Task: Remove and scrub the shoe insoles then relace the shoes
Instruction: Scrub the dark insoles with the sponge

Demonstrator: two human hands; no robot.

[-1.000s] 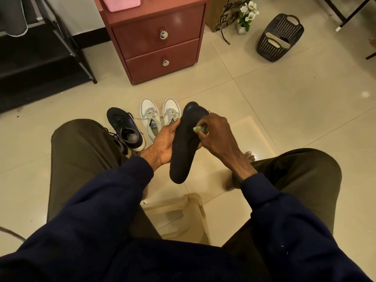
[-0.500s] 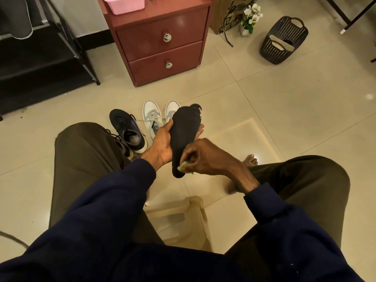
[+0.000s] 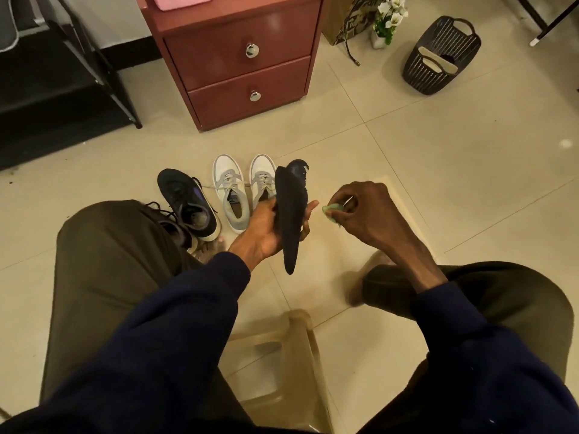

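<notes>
Insole (image 3: 291,214), one, gripped round its middle by the left hand (image 3: 266,230); the right hand (image 3: 366,211) pinches one green scrubber (image 3: 331,211) just beside it, apart.

On the floor from the left: a dark rack (image 3: 94,57), two black shoes (image 3: 188,203), the nearer half hidden by the left knee, then two white shoes (image 3: 232,192) side by side, the right one partly covered by the insole and left hand. Behind stands one red cabinet (image 3: 238,57) with two drawers, then a flower pot (image 3: 388,17) and one dark basket (image 3: 438,61). The insole is black, long and narrow, held between the knees, toe end up with a ragged tip, heel end down.
</notes>
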